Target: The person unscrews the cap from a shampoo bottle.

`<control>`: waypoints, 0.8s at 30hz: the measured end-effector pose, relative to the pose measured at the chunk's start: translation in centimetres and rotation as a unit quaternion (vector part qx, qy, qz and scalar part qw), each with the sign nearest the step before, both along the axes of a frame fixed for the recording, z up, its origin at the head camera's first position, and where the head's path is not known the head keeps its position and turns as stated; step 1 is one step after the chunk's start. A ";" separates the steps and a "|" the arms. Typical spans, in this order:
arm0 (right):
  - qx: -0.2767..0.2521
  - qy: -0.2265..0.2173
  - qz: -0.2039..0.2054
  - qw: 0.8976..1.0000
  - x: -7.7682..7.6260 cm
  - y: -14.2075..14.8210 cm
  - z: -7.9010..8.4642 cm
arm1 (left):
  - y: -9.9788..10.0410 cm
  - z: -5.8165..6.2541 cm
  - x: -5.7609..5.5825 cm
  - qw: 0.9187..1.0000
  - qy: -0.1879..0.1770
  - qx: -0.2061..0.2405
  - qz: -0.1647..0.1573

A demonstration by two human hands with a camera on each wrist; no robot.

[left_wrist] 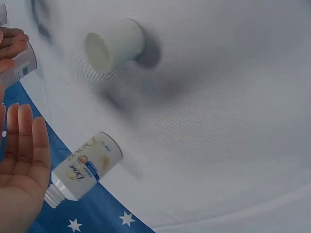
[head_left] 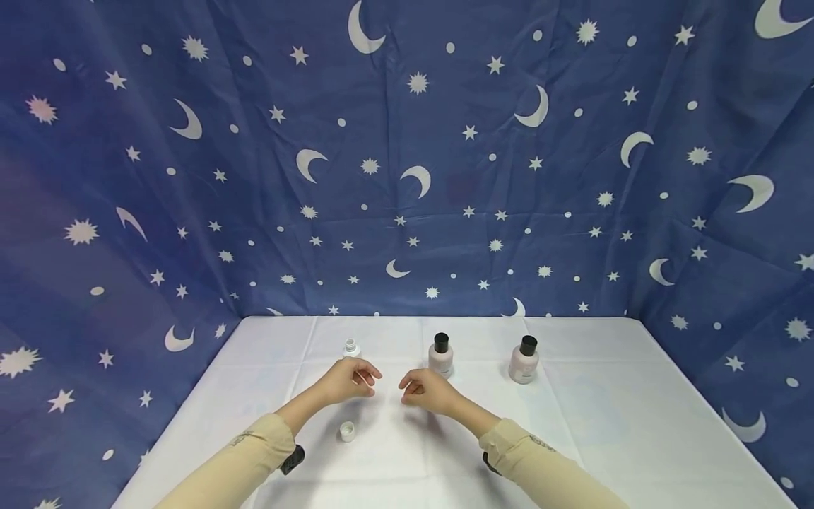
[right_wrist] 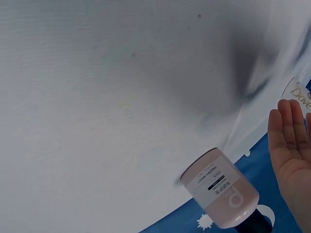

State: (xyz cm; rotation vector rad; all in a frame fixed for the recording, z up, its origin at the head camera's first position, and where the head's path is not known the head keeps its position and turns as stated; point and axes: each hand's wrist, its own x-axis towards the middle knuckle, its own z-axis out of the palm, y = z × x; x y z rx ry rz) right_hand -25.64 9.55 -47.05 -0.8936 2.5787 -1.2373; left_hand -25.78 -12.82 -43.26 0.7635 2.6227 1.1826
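Star-print cloth (head_left: 407,127) backs the table (head_left: 585,431). Left hand (head_left: 346,382) and right hand (head_left: 430,391) hover empty, fingers loosely bent, gaps narrow. White bottle (head_left: 351,350) stands uncapped behind the left; cap (head_left: 347,432) sits nearer, apparently placed within reach. Pink bottle (head_left: 440,360) stands behind the right.

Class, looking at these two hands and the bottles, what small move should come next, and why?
Probably the left hand should pick up the loose white cap: that hand holds nothing, the cap rests nearby, and the white bottle stands uncapped.
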 end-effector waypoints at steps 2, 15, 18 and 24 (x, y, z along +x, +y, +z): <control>-0.007 -0.001 0.002 1.000 0.1 0.5 0.1 | 0.7 0.2 -0.2 1.000 0.002 0.007 0.008; 0.012 0.018 0.001 1.000 0.4 3.2 0.5 | 3.5 0.3 -2.0 0.998 0.024 0.049 0.044; 0.011 0.020 -0.003 1.000 0.3 3.8 0.5 | 4.2 0.7 -2.4 0.996 0.027 0.049 0.064; 0.008 0.023 -0.018 1.000 -0.2 5.2 0.2 | 5.8 1.0 -2.9 0.993 0.028 0.062 0.096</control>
